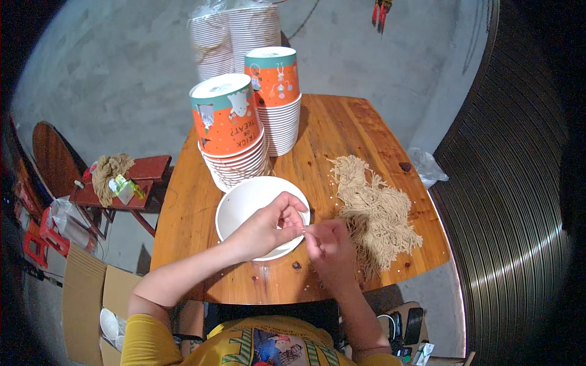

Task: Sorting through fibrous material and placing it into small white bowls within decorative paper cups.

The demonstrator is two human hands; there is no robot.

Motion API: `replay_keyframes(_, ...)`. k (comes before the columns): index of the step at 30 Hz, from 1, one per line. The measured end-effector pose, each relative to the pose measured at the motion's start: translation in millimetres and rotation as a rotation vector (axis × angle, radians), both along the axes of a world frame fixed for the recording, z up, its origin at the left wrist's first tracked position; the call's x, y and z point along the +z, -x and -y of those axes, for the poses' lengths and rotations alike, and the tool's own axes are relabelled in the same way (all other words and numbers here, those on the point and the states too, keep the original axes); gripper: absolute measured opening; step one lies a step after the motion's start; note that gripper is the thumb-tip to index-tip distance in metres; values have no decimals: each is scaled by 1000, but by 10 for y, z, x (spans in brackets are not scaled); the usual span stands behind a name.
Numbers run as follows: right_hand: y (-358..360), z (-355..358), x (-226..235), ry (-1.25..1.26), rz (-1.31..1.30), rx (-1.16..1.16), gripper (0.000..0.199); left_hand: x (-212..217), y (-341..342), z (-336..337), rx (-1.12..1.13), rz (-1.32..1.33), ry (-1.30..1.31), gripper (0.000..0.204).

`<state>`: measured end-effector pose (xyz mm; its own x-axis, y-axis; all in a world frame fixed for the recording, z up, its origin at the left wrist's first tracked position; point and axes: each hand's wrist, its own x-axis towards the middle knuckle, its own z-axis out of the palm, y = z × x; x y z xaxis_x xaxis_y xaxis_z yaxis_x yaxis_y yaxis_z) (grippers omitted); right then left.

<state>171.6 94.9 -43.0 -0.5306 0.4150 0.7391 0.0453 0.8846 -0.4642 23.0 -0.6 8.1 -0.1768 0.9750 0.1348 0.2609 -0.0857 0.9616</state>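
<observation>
A white paper bucket (235, 213) stands on the wooden table in front of me, its open mouth facing up. My left hand (268, 229) reaches over the bucket, thumb and forefinger pinched at its right rim. My right hand (331, 247), slightly blurred, meets it there from the right with its fingertips pinched together. Whatever sits between the fingertips is too small to make out. Just beyond my right hand lies a heap of beige cords (378, 213).
Behind the bucket rise two upside-down stacks of orange and green paper buckets, a nearer stack (223, 131) and a farther stack (274, 79). White stacked buckets in plastic (235, 36) stand at the back. A red bench (149, 171) is at left, an open cardboard box (85, 305) at lower left.
</observation>
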Motion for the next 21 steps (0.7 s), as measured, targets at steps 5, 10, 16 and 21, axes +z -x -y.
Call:
replay_keyframes(5, -23, 32, 182, -54, 163, -6, 14, -11, -3, 9, 25, -96, 5, 26)
replay_keyframes(10, -19, -53, 103, 987, 48, 270, 7, -33, -16, 5, 8, -113, -59, 25)
replay_keyframes(16, -32, 2, 94, 717, -7, 211, 5, -38, -4, -7, 2, -104, -57, 25)
replay_keyframes(21, -1, 16, 83, 483, 46, 113, 7, 21, -31, 11, 30, -184, -18, 25)
